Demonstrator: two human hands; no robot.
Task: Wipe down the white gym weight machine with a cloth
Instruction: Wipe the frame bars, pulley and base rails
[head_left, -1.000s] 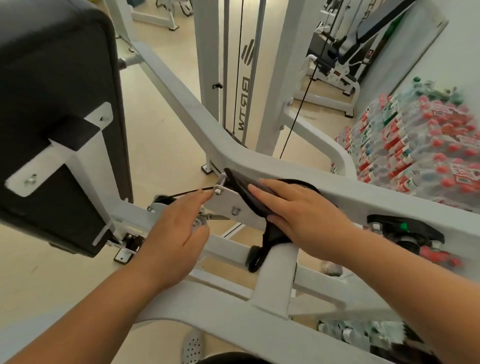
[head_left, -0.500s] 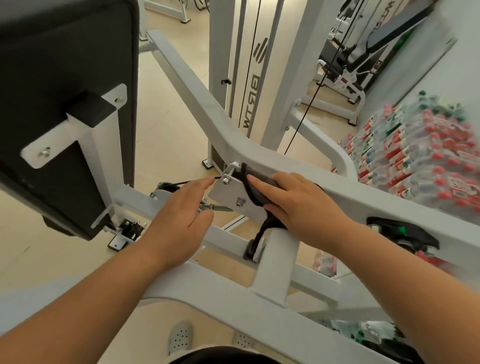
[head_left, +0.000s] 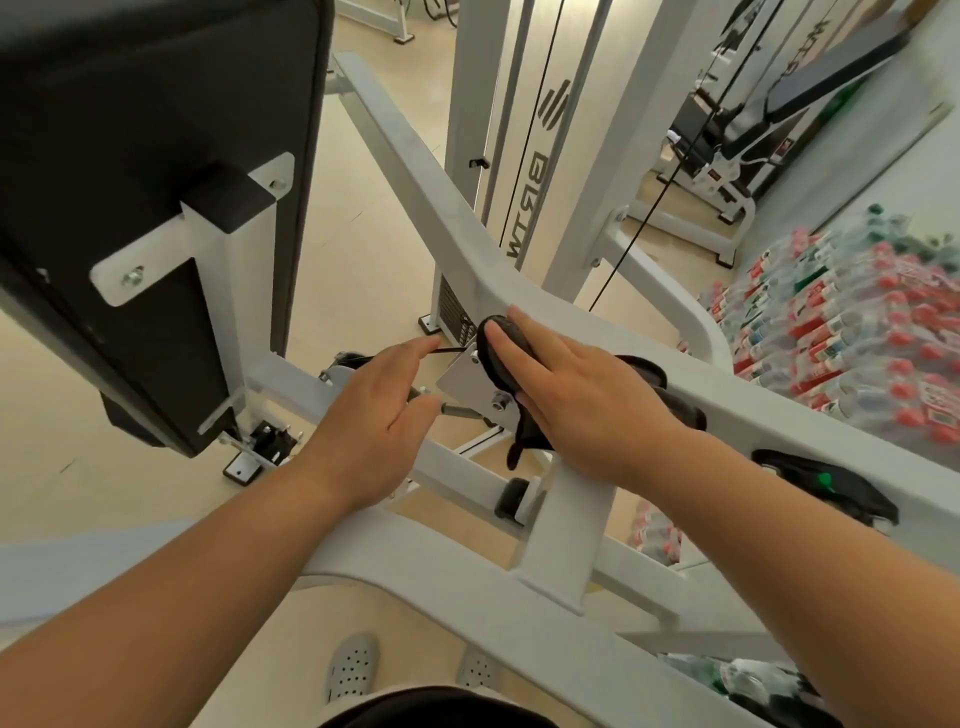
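Observation:
The white weight machine's angled frame beam (head_left: 447, 228) runs from upper centre down to the right. A dark cloth (head_left: 496, 353) lies over the beam's bend and a bolted bracket plate (head_left: 462, 376). My right hand (head_left: 587, 400) presses flat on the cloth with straight fingers. My left hand (head_left: 374, 410) hovers just left of the bracket, fingers extended and relaxed, holding nothing; whether its fingertips touch the black cable there is unclear. Part of the cloth hangs below the beam, partly hidden by my right hand.
A black padded backrest (head_left: 156, 182) fills the upper left. Shrink-wrapped bottle packs (head_left: 852, 338) are stacked at right. A white cable tower (head_left: 519, 130) stands behind the beam, another machine (head_left: 727, 156) farther back. My grey shoes (head_left: 353, 670) stand on the beige floor below.
My right hand has slid the cloth up and left along the beam over the bracket. My left hand has stayed beside the bracket. My view has drawn closer.

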